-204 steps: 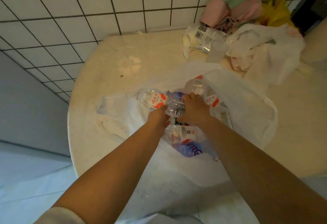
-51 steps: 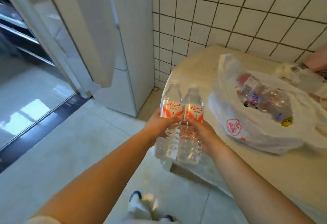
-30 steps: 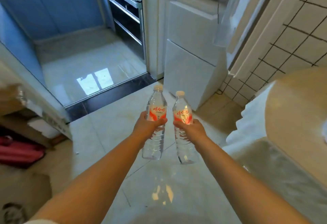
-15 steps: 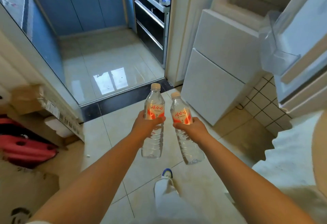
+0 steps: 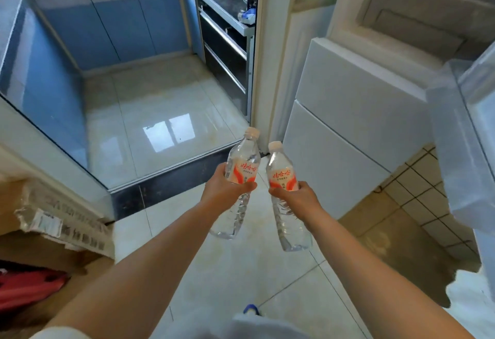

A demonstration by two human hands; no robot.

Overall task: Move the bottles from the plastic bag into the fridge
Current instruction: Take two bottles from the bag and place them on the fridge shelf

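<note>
I hold two clear water bottles with red-and-white labels out in front of me above the floor. My left hand (image 5: 223, 191) grips the left bottle (image 5: 242, 167) around its middle. My right hand (image 5: 300, 199) grips the right bottle (image 5: 281, 175) the same way. Both bottles stand nearly upright, caps up, a small gap between them. The white fridge (image 5: 348, 129) stands ahead on the right, its lower doors closed. Its upper door (image 5: 466, 135) hangs open at the right edge, showing a clear door shelf. The plastic bag is out of view.
A doorway with a dark sill (image 5: 171, 186) leads to a kitchen with blue cabinets (image 5: 112, 25) and a stove counter (image 5: 227, 1). Cardboard boxes (image 5: 53, 231) and a red item (image 5: 26, 287) sit at the left. The table's edge with a white cloth (image 5: 471, 301) shows at bottom right.
I have taken two bottles from the bag, turned left away from the table and walked toward the fridge. Over the last half second the fridge and its open door have drawn closer.
</note>
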